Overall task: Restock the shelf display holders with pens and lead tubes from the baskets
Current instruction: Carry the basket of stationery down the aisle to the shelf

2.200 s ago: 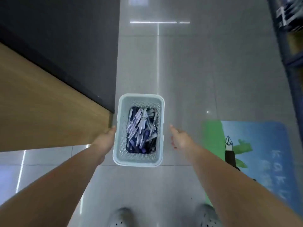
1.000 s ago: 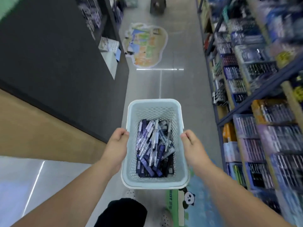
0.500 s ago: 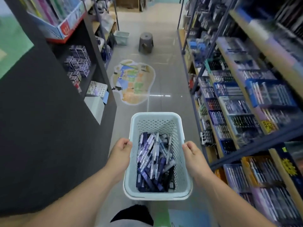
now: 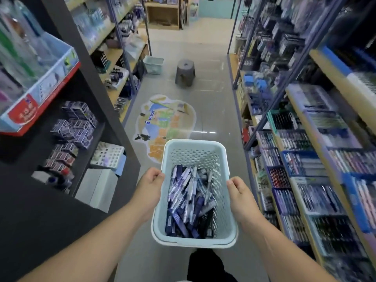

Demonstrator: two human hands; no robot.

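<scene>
Stationery aisle flanked by stocked shelves (image 4: 305, 159): the left hand (image 4: 149, 185) and right hand (image 4: 239, 193) curl over opposite rims of the pale basket (image 4: 194, 148) of pens and lead tubes (image 4: 190, 202), best carried level to the holders.
</scene>
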